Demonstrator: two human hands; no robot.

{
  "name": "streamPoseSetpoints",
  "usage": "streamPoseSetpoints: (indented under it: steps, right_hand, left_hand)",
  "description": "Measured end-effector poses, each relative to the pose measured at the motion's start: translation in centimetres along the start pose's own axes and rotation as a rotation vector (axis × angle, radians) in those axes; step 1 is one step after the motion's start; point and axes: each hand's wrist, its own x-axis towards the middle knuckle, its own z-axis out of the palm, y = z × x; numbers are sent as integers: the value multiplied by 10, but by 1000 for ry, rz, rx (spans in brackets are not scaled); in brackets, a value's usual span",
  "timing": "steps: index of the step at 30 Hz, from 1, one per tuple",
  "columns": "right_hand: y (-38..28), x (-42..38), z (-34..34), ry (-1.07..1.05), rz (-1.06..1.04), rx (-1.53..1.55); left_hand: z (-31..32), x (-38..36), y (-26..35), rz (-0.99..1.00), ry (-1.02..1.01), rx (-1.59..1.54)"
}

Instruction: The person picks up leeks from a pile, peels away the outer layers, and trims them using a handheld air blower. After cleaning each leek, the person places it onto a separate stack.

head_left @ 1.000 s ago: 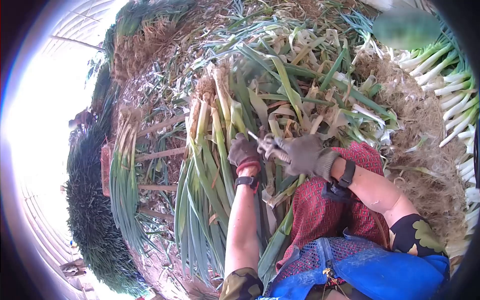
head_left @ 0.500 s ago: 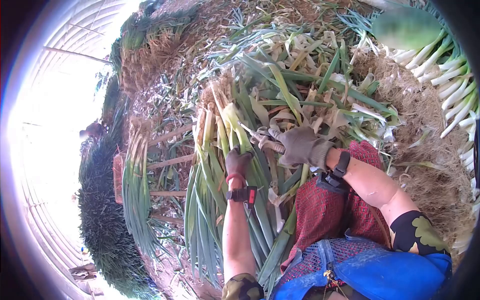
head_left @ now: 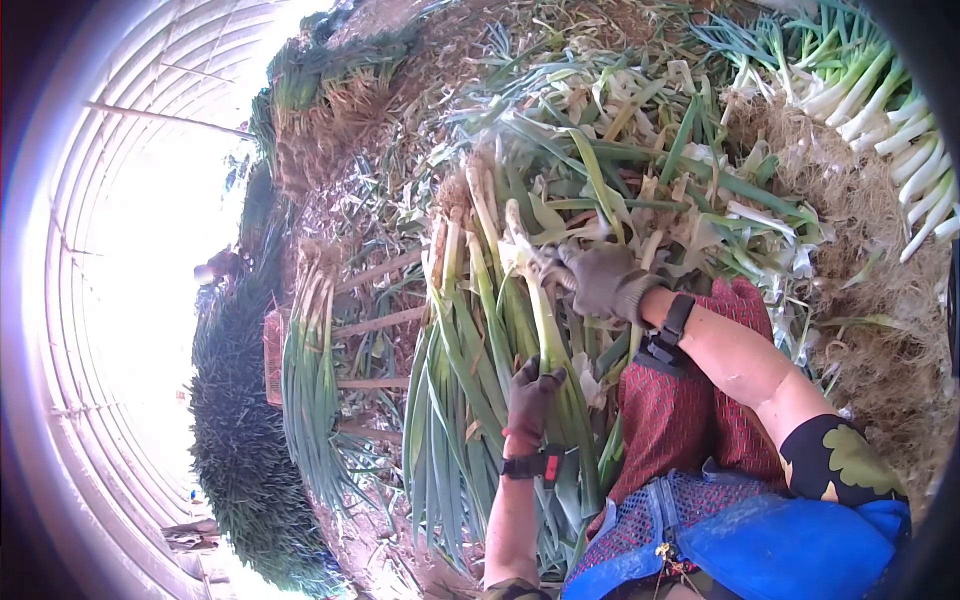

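Note:
My left hand [head_left: 534, 396], in a dark glove, is closed around the green leaves of a large green onion [head_left: 545, 325]. Its pale root end points up and away from me, with loose, blurred outer layers near the white part. Beside that part is my gloved right hand [head_left: 603, 281], its fingers curled round a grey metal hand tool [head_left: 549, 267] with a slender front end. The tool is blurred and partly covered by the fingers. Just left of the held stalk lies a bunch of untrimmed green onions [head_left: 440, 340] with brownish roots.
Another bunch [head_left: 312, 350] rests across wooden slats [head_left: 380, 324] to the left, with a long dark green heap [head_left: 250, 430] beyond. Peeled leaf waste [head_left: 640, 190] is piled in front. Cleaned white-stemmed onions [head_left: 870, 110] lie at upper right, above matted roots [head_left: 880, 350].
My left hand has drawn one green onion rightward and towards me, out from the bunch. The tool now meets its white part, where layers look loosened. The view has shifted slightly.

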Motion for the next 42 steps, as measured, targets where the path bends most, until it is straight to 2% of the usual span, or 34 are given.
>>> streamPoseSetpoints:
  steps: [6, 10, 13, 15, 17, 20, 22, 24, 28, 29, 32, 36, 39, 42]
  right_hand:
    - [-6, -10, -20, -246, 51, 17]
    - [-4, -8, -28, -193, 76, 67]
    - [-11, -6, -30, -301, 1, 11]
    - [-3, 1, -5, -261, 42, -26]
    - [-6, 2, -12, -216, 92, -20]
    - [-8, -9, -36, -229, 5, 61]
    - [-2, -18, -39, -128, 38, 93]
    - [11, -21, -46, -31, 80, 80]
    - [35, -29, -66, -175, -117, 411]
    - [36, -31, -69, -95, -90, 341]
    - [30, -40, -73, 147, -1, 153]
    - [48, -35, -67, 3, -23, 234]
    - [51, -27, -63, 60, 117, 26]
    - [58, -25, -58, -113, 61, 58]
  left_hand:
    - [7, -14, -5, 10, 41, -2]
    - [8, -20, -10, -17, 10, -47]
    - [10, -35, -5, -23, 12, -43]
    - [5, -39, -6, -23, 9, -34]
    - [4, -43, -3, 15, 26, -13]
    - [7, -46, 8, 108, 85, -31]
    - [1, -39, 23, 139, 133, -142]
    - [-1, -24, 45, 226, 124, -95]
    - [6, 24, 82, 374, 109, -64]
    - [8, 37, 87, 408, 103, -59]
    - [11, 60, 100, 335, 15, -61]
    - [38, 66, 80, 382, -49, -92]
    - [52, 55, 62, 299, -52, -97]
    - [59, 52, 51, 263, -36, -55]
